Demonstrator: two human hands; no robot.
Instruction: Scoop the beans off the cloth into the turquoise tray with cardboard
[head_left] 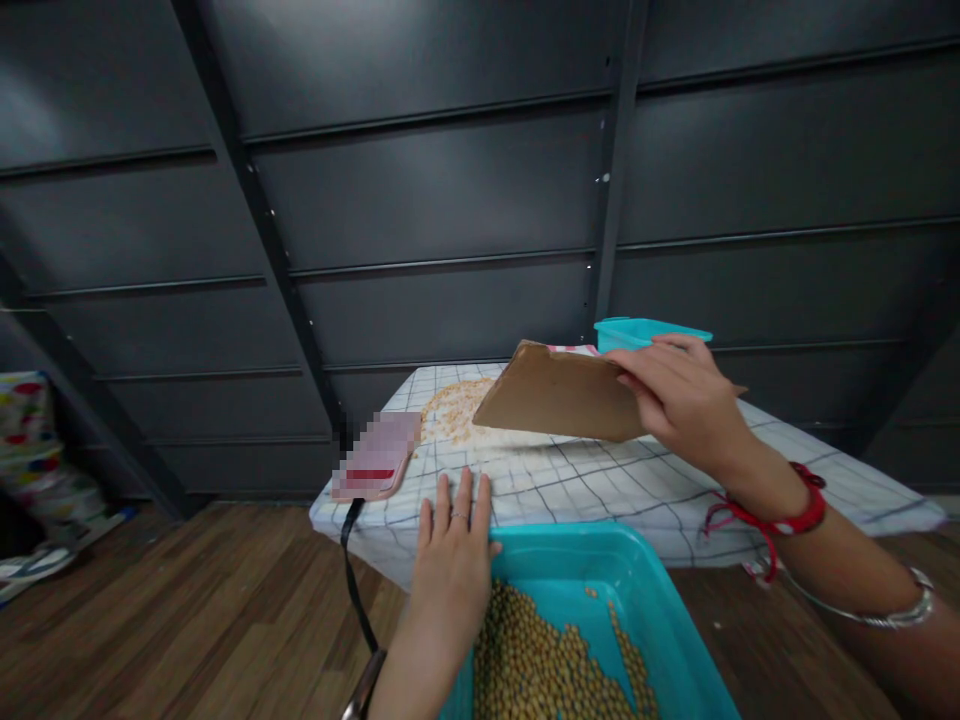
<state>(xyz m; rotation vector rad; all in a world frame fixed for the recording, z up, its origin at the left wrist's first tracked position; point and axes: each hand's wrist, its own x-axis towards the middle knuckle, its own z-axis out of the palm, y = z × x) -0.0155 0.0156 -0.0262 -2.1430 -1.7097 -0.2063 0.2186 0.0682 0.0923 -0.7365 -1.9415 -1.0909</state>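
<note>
My right hand (675, 405) grips the right end of a flat piece of brown cardboard (559, 395), thumb and fingers closed over its edge. The cardboard is tilted over the checked cloth, beside a spread of small orange and whitish grains (457, 405). My left hand (456, 540) is stretched out, fingers extended, at the front edge of the cloth; its thumb side is against the corner of a turquoise tray (667, 610). In that tray lie many round tan beans (547, 660), heaped toward the left, with bare plastic at the back and right.
The table (570, 490) has a white cloth with dark grid lines. A phone (382, 455) with a black strap lies at its left corner. Behind the cardboard stands another turquoise container (637, 332). A dark panelled wall (450, 190) rises behind; the floor is wooden.
</note>
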